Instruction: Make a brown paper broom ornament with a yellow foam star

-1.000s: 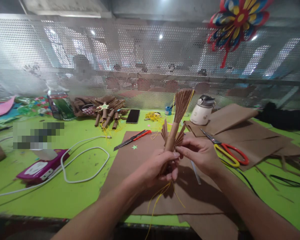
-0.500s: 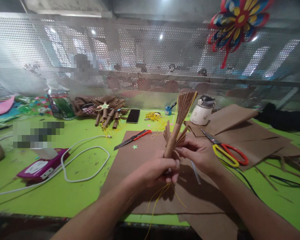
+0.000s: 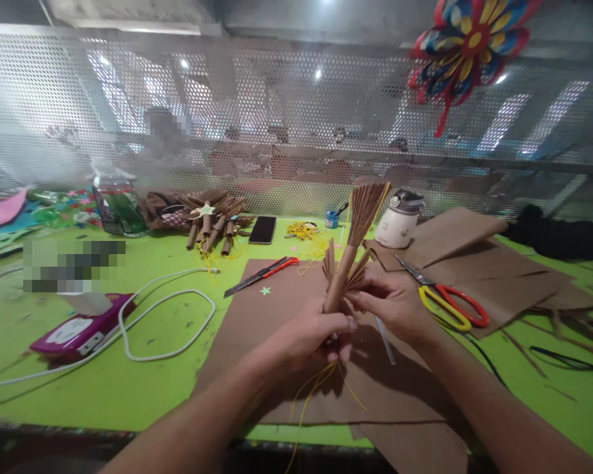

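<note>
Clamping its grip around the lower end of a pleated paper figure (image 3: pixel 340 276), the left hand (image 3: pixel 329 334) is holding it tilted above a brown sheet (image 3: pixel 250 349) on the counter (image 3: pixel 168 388); the right hand (image 3: pixel 394 304) is pinching a side fan (image 3: pixel 358 273), and yellow threads (image 3: pixel 304 401) are dangling beneath.

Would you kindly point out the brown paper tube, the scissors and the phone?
Brown paper tube (image 3: pixel 340 279): head view, on its shaft.
Scissors (image 3: pixel 425 282): head view, where blades meet handles.
Phone (image 3: pixel 263 230): head view, dark screen.
</note>
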`<state>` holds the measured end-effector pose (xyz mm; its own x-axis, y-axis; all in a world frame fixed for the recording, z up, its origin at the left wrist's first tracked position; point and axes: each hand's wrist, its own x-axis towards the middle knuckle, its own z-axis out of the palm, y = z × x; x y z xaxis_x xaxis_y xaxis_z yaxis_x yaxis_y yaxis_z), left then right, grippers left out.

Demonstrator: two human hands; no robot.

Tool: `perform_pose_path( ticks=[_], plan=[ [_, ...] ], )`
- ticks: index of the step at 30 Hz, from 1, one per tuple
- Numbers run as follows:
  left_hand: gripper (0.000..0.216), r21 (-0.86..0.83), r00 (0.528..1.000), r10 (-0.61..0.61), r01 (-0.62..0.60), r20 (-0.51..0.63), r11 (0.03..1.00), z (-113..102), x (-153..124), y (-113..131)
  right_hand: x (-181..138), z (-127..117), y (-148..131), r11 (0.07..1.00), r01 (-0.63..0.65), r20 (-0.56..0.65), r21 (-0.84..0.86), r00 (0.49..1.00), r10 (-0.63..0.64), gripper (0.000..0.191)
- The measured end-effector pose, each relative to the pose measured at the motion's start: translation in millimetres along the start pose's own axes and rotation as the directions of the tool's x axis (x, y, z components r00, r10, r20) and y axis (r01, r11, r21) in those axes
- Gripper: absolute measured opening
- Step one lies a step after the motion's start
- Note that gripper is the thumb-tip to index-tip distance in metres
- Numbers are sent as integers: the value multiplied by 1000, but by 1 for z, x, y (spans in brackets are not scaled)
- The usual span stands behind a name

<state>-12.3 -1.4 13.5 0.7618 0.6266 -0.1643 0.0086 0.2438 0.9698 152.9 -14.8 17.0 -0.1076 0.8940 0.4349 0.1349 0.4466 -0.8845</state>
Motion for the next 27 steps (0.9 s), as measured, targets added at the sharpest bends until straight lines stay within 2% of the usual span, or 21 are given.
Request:
perform_pose_path(
  ticks=[7,10,15,20,24,27],
  plan=[
    [17,-156,998,19,-27,-53,987,-4,3,-1,0,0,2,999,-32,-27,-22,999,31,15],
    [19,-202,994,96,-105,-56,974,-7,5,-4,1,1,1,998,-56,-20,-28,998,56,16],
    [27,-148,986,146,-157,-79,977,-9,6,-3,2,2,3,996,-42,-41,-74,998,39,18],
    [20,-156,981,140,-160,-134,975,-8,6,1,2,1,8,995,38,-113,-97,992,-49,13],
    [20,-130,976,152,-173,-159,976,-8,7,1,-1,3,5,981,95,-108,-167,988,-114,10],
    [20,-106,975,149,-168,-162,980,-8,7,2,-1,6,5,976,82,-104,-201,989,-104,12]
  ],
)
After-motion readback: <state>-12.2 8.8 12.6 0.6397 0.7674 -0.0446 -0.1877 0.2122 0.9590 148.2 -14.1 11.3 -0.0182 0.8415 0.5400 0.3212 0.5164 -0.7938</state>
